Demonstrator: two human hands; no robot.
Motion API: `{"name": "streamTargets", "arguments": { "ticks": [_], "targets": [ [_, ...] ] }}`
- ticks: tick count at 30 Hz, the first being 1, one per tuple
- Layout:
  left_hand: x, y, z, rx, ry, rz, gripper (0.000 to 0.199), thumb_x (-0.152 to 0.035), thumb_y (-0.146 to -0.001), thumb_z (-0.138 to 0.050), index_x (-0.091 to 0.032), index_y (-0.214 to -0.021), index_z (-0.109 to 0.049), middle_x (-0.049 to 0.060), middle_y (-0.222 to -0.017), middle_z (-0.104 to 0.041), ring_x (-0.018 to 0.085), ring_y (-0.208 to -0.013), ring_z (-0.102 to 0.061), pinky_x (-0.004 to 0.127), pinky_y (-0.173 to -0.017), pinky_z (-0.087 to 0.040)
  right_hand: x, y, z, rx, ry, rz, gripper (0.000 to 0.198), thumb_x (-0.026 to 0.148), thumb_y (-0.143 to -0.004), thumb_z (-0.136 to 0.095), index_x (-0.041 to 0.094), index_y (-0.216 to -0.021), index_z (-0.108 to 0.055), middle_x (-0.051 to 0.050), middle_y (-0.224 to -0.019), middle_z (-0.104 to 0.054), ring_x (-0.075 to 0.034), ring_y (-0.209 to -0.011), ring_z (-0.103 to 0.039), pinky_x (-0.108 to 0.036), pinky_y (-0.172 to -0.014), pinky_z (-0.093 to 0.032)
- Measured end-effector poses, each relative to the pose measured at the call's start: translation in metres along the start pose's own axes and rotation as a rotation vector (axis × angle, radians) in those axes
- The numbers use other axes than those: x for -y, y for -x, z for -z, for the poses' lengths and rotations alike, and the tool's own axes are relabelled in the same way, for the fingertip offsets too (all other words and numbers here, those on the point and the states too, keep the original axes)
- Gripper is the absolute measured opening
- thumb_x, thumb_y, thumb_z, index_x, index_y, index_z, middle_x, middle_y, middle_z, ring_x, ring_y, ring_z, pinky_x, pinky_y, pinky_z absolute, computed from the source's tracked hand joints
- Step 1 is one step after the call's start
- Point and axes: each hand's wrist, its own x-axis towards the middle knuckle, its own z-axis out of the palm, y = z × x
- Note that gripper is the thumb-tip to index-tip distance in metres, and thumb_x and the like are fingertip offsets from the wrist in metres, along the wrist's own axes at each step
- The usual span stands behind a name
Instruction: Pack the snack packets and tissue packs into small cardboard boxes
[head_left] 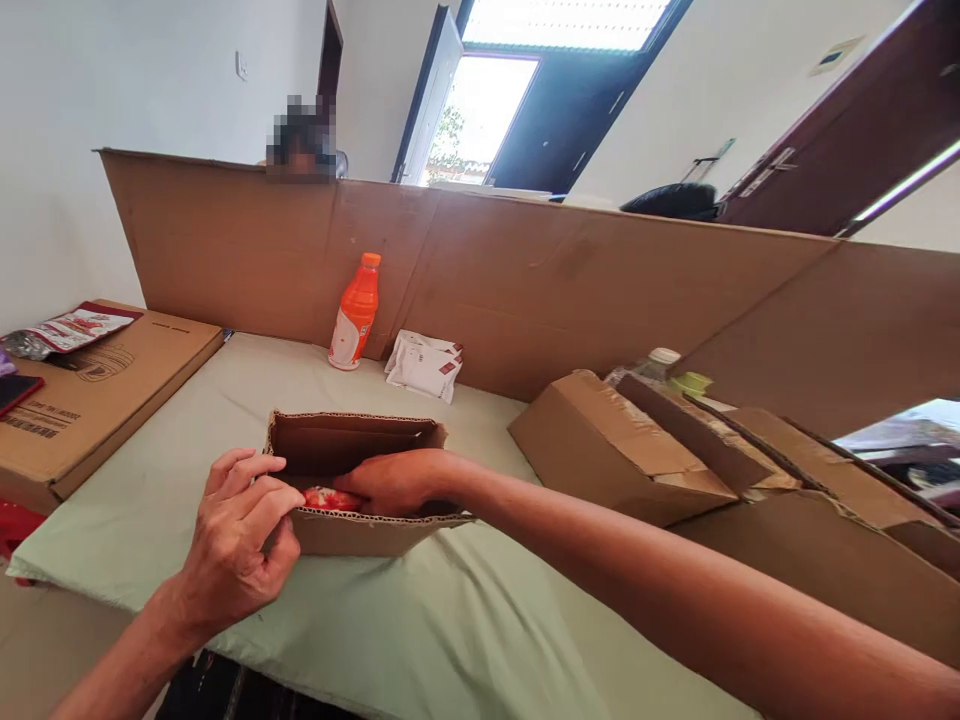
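Observation:
A small open-topped cardboard box (352, 538) stands on the pale green cloth in front of me. My left hand (244, 520) pinches the box's near left corner, thumb outside and fingers over the rim. Down inside the box is my right hand (401, 482), its fingertips against a red and white packet (330, 499). The near wall hides the lower part of that packet and some of the right fingers. Beyond the box stand an orange bottle (357, 315) and several white sachets (424, 365).
A tall cardboard screen (600, 290) runs along the back, with a person's head (301, 140) behind it. Open cardboard boxes (607, 450) fill the right side. A flat carton (142, 375) at the left carries a printed pouch (79, 327). The green cloth (495, 610) reaches the table's near edge.

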Motion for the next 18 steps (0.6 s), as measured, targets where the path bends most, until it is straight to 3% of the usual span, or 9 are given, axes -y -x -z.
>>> {"name": "streamTargets", "arguments": {
  "ticks": [3,6,9,11,14,17,18],
  "targets": [
    [0.003,-0.013,0.009,0.158,0.011,-0.072,0.022,-0.004,-0.083,-0.057,-0.022,-0.093,-0.063,-0.002,-0.076,-0.072,0.021,-0.094,-0.069,0.045,-0.108,-0.045,-0.002,-0.005,-0.001,0.037,-0.043,0.007,0.015,0.012,-0.064,-0.071,0.026,-0.066,-0.073,0.005,-0.053,-0.062,-0.015,-0.048,-0.049,-0.030,-0.059,-0.040],
    [0.007,-0.024,0.015,0.311,0.031,-0.146,0.018,-0.009,-0.089,-0.055,-0.022,-0.096,-0.065,-0.003,-0.077,-0.071,0.018,-0.088,-0.069,0.045,-0.113,-0.042,0.003,0.008,0.007,-0.028,-0.052,0.066,0.022,0.010,-0.065,-0.072,0.026,-0.078,-0.078,0.004,-0.065,-0.070,-0.016,-0.056,-0.057,-0.029,-0.063,-0.043],
    [0.010,-0.025,0.013,0.333,0.042,-0.157,0.020,-0.008,-0.090,-0.053,-0.023,-0.096,-0.064,-0.003,-0.078,-0.071,0.018,-0.089,-0.069,0.046,-0.114,-0.042,0.002,0.039,0.023,-0.249,-0.078,0.176,0.026,0.017,-0.075,-0.068,0.026,-0.096,-0.080,0.000,-0.093,-0.079,-0.019,-0.082,-0.068,-0.030,-0.078,-0.048],
    [0.011,-0.022,0.011,0.305,0.044,-0.148,0.022,-0.006,-0.088,-0.052,-0.023,-0.096,-0.064,-0.002,-0.079,-0.071,0.019,-0.095,-0.069,0.046,-0.114,-0.042,-0.013,0.061,0.037,-0.458,-0.151,0.218,0.025,0.025,-0.085,-0.062,0.024,-0.104,-0.079,-0.002,-0.099,-0.079,-0.019,-0.089,-0.070,-0.031,-0.083,-0.050],
    [0.012,-0.016,0.006,0.272,0.041,-0.196,0.029,-0.005,-0.084,-0.056,-0.024,-0.104,-0.065,-0.001,-0.087,-0.075,0.021,-0.104,-0.068,0.044,-0.114,-0.043,-0.066,0.079,0.058,-0.826,-0.319,0.129,0.027,0.037,-0.088,-0.060,0.020,-0.100,-0.078,-0.003,-0.090,-0.079,-0.018,-0.084,-0.069,-0.031,-0.077,-0.052],
    [0.016,-0.002,0.001,0.230,0.043,-0.162,0.040,-0.006,-0.078,-0.057,-0.025,-0.112,-0.067,0.001,-0.095,-0.078,0.026,-0.111,-0.068,0.049,-0.111,-0.047,-0.146,0.069,0.068,-1.108,-0.473,-0.190,0.015,0.029,-0.077,-0.068,0.019,-0.084,-0.077,-0.003,-0.079,-0.077,-0.017,-0.072,-0.066,-0.027,-0.065,-0.050],
    [0.019,0.007,-0.001,0.213,0.039,-0.126,0.044,-0.006,-0.077,-0.057,-0.026,-0.115,-0.067,0.001,-0.096,-0.078,0.028,-0.113,-0.067,0.052,-0.110,-0.048,-0.173,0.061,0.067,-1.143,-0.494,-0.256,0.012,0.027,-0.075,-0.069,0.018,-0.079,-0.075,-0.003,-0.074,-0.075,-0.016,-0.068,-0.064,-0.027,-0.062,-0.050]
  ]
}}
